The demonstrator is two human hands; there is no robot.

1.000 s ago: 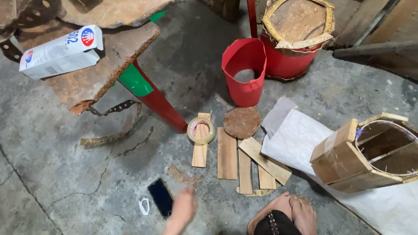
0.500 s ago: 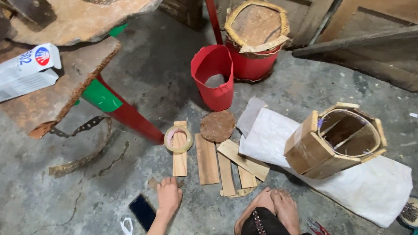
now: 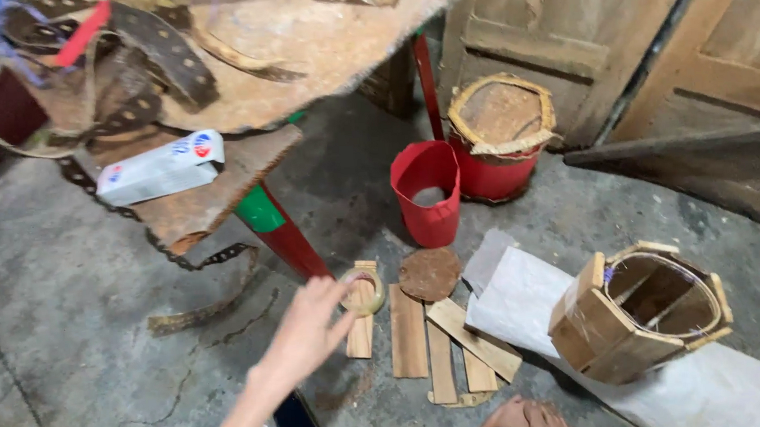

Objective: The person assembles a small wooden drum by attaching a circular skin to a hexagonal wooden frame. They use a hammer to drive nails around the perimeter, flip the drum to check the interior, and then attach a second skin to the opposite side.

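My left hand (image 3: 306, 329) reaches forward over the concrete floor, fingers spread and holding nothing. Its fingertips are just short of a roll of tan tape (image 3: 364, 292) that lies on the end of a wooden slat (image 3: 360, 332). Several more flat wooden slats (image 3: 407, 331) lie side by side to the right of it, and a round brown disc (image 3: 430, 274) rests at their far end. A dark phone (image 3: 297, 424) lies on the floor under my forearm. My right hand is out of view; a bare foot (image 3: 523, 424) shows at the bottom edge.
A wooden barrel-shaped frame (image 3: 638, 312) lies on a white sheet (image 3: 523, 306) to the right. Two red buckets (image 3: 428, 193) stand behind, one capped with a wooden lid (image 3: 500, 114). A red table leg (image 3: 295, 243), a white carton (image 3: 159, 167) and a chain (image 3: 212, 256) are at the left.
My left hand has lifted off the floor near the phone and moved forward and right to the tape roll. The view has swung up and closer.
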